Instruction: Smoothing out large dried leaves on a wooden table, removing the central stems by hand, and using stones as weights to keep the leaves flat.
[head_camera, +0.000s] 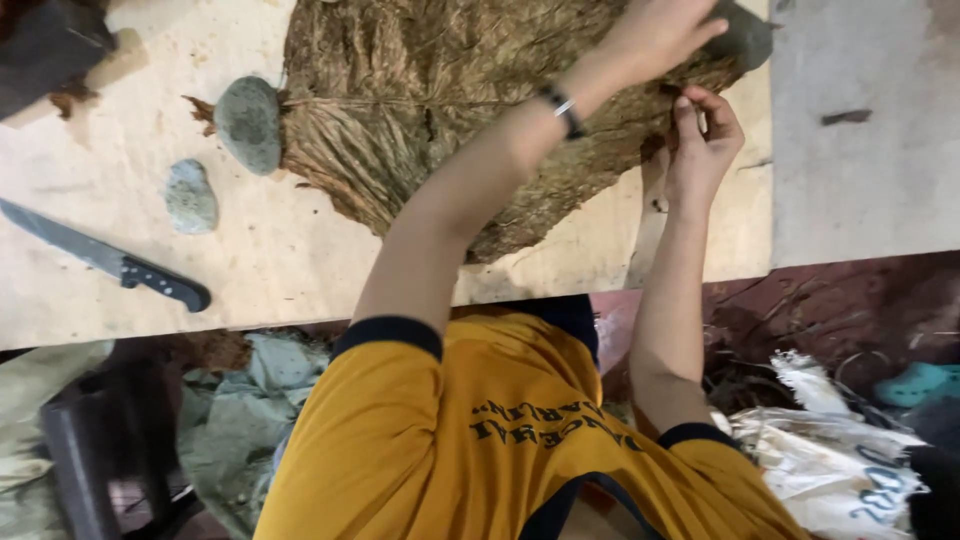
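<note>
A large dried brown leaf lies spread flat on a pale plywood table. My left hand, with a dark bracelet on its wrist, reaches across the leaf and grips a grey stone at the leaf's far right tip. Just below, my right hand pinches the leaf's ragged right edge between thumb and fingers. A second grey stone weighs down the leaf's left stem end.
A smaller pale stone and a black-handled knife lie on the table's left part. A dark block sits at the top left corner. A grey concrete surface adjoins on the right. Crumpled sacks and cloth lie on the floor.
</note>
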